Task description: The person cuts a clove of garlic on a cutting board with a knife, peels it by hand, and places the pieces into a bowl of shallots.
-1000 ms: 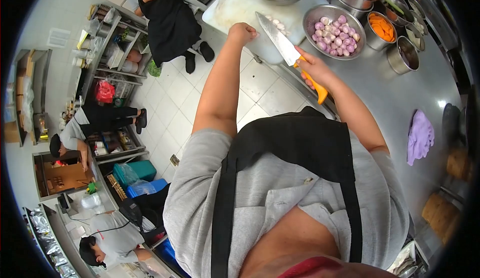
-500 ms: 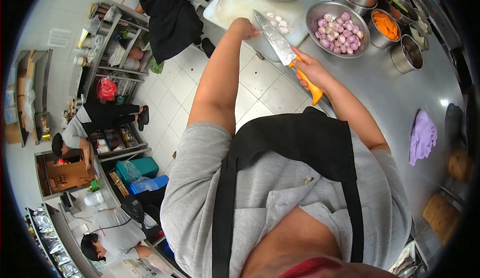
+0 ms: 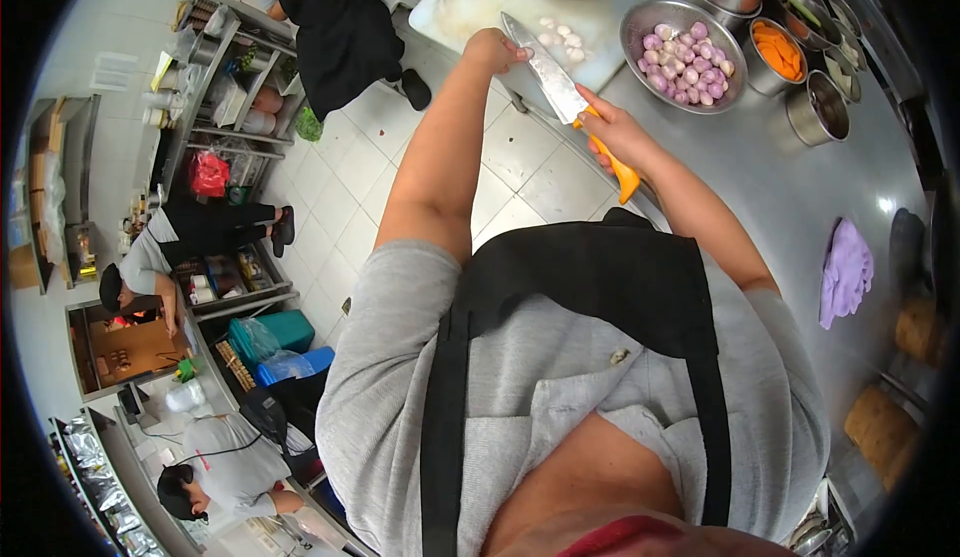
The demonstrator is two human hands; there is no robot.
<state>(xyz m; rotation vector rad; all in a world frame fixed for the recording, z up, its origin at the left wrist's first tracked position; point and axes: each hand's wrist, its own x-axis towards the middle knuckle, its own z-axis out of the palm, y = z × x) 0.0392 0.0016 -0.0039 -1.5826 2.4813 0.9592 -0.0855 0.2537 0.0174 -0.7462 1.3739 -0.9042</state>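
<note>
Near one cutting board [image 3: 455, 5], the right hand [image 3: 618, 135] holds one knife [image 3: 560, 89].

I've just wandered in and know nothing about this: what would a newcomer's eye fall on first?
Probably the large knife with the orange handle, held in the right hand by the edge of the white cutting board. Next come the metal bowl of purple bulbs at the board's right, and the lilac cloth on the steel counter, right of the person's arms.
</note>
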